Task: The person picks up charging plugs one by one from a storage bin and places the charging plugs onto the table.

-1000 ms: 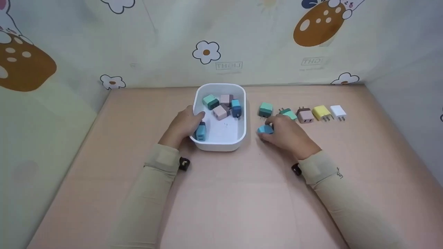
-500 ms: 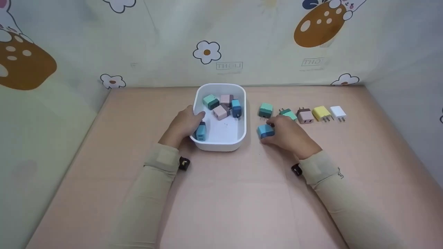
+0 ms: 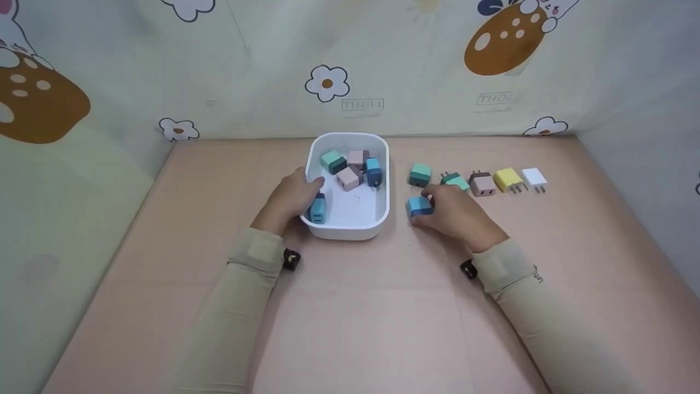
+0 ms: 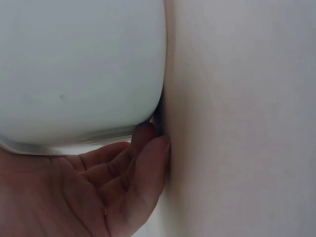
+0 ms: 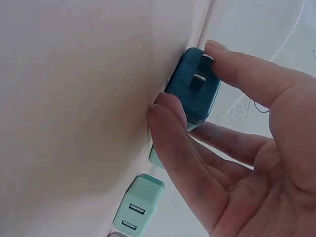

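Observation:
My left hand grips the left side of a white plastic bin, its thumb over the rim. In the left wrist view the fingers curl low against the outer wall. My right hand pinches a two-tone blue charger plug at the table just right of the bin. In the right wrist view the dark face of this charger shows two prongs, with thumb and fingers on opposite edges. Inside the bin lie a green charger, two pink chargers and two blue chargers.
Beyond the right hand a row of chargers runs rightward: green, another green partly behind the hand, pink, yellow and white. A patterned sheet hangs along the table's back edge.
The right hand's blue charger has turned, so its darker blue part now shows towards the front. The left hand and the bin have stayed put.

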`<state>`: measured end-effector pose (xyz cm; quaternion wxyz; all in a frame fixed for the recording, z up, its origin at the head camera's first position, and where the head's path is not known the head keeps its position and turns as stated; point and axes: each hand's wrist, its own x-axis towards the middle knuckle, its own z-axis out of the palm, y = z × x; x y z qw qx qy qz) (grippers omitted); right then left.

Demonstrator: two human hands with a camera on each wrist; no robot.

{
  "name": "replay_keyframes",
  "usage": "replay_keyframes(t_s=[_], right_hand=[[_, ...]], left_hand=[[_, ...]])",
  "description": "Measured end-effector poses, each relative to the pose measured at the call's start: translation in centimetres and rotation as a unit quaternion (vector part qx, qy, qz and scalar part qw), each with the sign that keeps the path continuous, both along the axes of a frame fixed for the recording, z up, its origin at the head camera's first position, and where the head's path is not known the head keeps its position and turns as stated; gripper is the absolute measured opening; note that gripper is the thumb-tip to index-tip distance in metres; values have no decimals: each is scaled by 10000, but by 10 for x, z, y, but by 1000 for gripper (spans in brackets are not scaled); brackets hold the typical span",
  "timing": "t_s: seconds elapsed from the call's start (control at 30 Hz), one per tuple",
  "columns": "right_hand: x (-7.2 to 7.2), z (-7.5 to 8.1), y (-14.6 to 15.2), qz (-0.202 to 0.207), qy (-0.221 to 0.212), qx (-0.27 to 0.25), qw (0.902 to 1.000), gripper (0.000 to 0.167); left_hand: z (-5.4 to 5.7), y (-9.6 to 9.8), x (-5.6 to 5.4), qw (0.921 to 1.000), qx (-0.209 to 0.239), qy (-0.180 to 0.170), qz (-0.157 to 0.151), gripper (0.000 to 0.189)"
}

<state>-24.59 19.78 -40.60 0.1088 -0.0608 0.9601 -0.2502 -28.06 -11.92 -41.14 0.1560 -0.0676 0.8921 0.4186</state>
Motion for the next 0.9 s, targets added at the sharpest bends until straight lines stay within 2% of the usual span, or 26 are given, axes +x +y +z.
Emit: replay_keyframes(t_s=[0.37, 0.63, 0.9], right_hand=[[0, -1, 1, 52, 37, 15, 10000, 63], [2, 5, 1, 97, 30, 166, 9998, 69], [3, 13, -3, 270, 812, 825, 9929, 64]], left_hand=[[1, 0, -1, 10000, -44, -24, -16, 68], [0, 1, -2, 9998, -82, 135, -117, 66], [0, 0, -1, 9999, -84, 117, -61, 66]])
